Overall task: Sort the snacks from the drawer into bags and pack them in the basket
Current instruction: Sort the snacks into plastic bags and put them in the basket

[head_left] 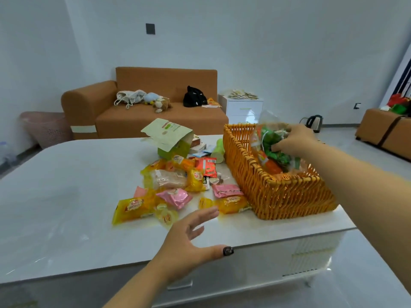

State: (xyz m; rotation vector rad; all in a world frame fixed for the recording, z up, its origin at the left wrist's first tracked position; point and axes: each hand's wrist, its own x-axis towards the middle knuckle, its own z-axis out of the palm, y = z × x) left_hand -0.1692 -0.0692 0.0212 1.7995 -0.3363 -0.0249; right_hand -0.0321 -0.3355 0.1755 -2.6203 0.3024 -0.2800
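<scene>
Right hand: the right hand (293, 141) curls its fingers round a clear bag of snacks (272, 143), green and orange packets inside, holding it in the basket.
Left hand: the left hand (189, 243) hovers above the table's near edge, fingers spread and relaxed, holding nothing.
Basket: the orange wicker basket (282, 196) stands on the right of the white table (66, 196).
Loose snacks: yellow, pink and red packets (178, 187) lie heaped just left of the basket.
Box: an open green carton (171, 141) stands behind the heap.
Background: a brown sofa (142, 112) along the wall.
</scene>
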